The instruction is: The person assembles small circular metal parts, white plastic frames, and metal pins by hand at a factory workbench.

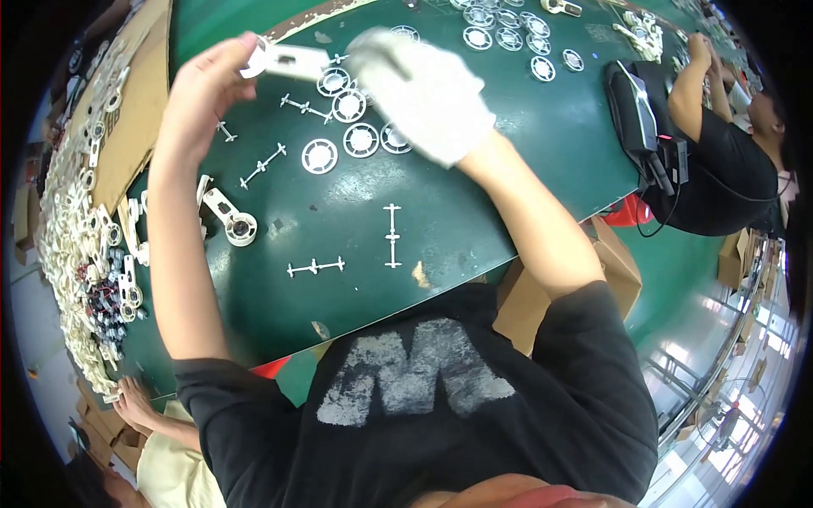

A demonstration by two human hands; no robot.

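My bare left hand point(207, 85) is raised above the green table point(525, 161) and pinches one end of a flat white plastic part point(284, 61). My right hand point(423, 89), in a white cloth glove, meets the other end of that part; whether it grips it is blurred. Below the hands lie white plastic rings point(319, 156) and thin white sprue sticks point(391, 235). A white arm-shaped part with a round end point(230, 216) rests near my left forearm.
A heap of white plastic parts point(72, 245) and cardboard point(127, 110) fills the table's left side. More rings point(508, 30) lie at the far end. A person in black point(720, 169) sits at right beside a black device point(644, 118). Another person point(161, 440) is at lower left.
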